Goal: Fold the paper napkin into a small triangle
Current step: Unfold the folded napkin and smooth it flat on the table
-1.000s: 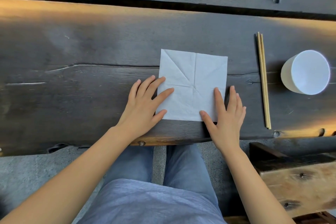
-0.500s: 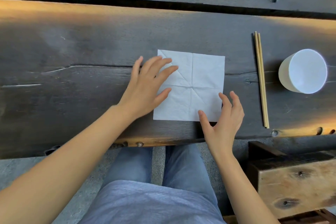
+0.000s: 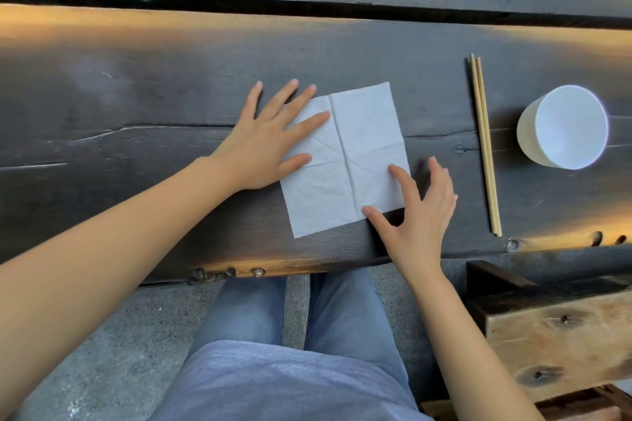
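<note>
Two hands on napkin (image 3: 345, 161), now rotated clockwise versus second ago (unfolded, creases showing). Left hand (image 3: 270, 140) flat, splayed, pinning; right hand (image 3: 419, 205) half-open, thumb and forefinger at lower-right corner, gripping nothing. Diagonal fold likely next.

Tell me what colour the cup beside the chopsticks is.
White; the cup shows clearly in the head view.
</note>
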